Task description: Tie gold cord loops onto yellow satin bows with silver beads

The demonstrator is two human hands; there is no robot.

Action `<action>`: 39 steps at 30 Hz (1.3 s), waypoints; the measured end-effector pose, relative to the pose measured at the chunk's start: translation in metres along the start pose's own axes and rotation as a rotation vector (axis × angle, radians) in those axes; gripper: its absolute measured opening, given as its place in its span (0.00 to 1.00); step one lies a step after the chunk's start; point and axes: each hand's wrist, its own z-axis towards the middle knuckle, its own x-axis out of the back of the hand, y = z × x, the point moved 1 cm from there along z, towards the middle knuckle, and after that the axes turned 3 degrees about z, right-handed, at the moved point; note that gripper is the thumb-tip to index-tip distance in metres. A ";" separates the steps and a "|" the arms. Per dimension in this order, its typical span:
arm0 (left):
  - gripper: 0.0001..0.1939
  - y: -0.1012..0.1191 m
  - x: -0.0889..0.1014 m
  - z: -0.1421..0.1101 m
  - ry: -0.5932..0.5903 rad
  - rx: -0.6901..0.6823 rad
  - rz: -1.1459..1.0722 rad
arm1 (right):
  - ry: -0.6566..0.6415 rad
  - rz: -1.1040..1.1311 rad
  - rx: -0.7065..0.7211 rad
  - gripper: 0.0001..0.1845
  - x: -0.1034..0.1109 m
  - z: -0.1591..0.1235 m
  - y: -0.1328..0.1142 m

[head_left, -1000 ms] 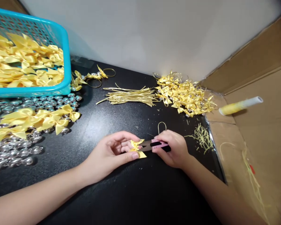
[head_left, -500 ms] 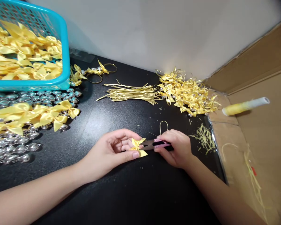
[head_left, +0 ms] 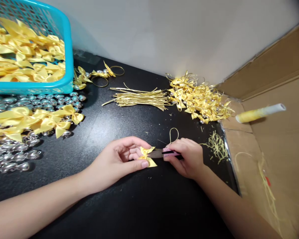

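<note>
My left hand is closed on a yellow ribbon bow, pinched between thumb and fingers above the black table. In my right hand is a pair of small thread snips with pinkish-purple and black handles. Their dark blades point left and reach the middle of the bow, and they are closed together. A thin needle sticks out near my right fingers, and a loop of yellow thread rises above that hand. Whatever the blade tips touch is hidden by the bow.
At upper left stands a turquoise basket of yellow bows. Strings of silver beads and more bows lie below it. Gold ties, a pile of finished-looking bows and thread scraps lie further right. Cardboard borders the right edge.
The snips' blades were parted and are now closed together at the bow. Both hands stay in nearly the same place.
</note>
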 end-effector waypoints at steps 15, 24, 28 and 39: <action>0.11 -0.002 0.000 0.000 0.001 -0.007 -0.015 | -0.001 -0.047 0.038 0.12 0.002 0.001 -0.003; 0.11 -0.002 0.001 -0.001 0.009 0.008 0.006 | 0.027 -0.051 0.029 0.10 0.001 0.001 -0.003; 0.11 -0.003 0.000 0.000 0.012 0.012 0.028 | 0.057 0.002 0.012 0.09 0.001 0.000 -0.004; 0.08 -0.007 0.005 -0.003 -0.022 -0.128 0.317 | 0.251 -0.110 -0.424 0.05 -0.002 0.000 0.046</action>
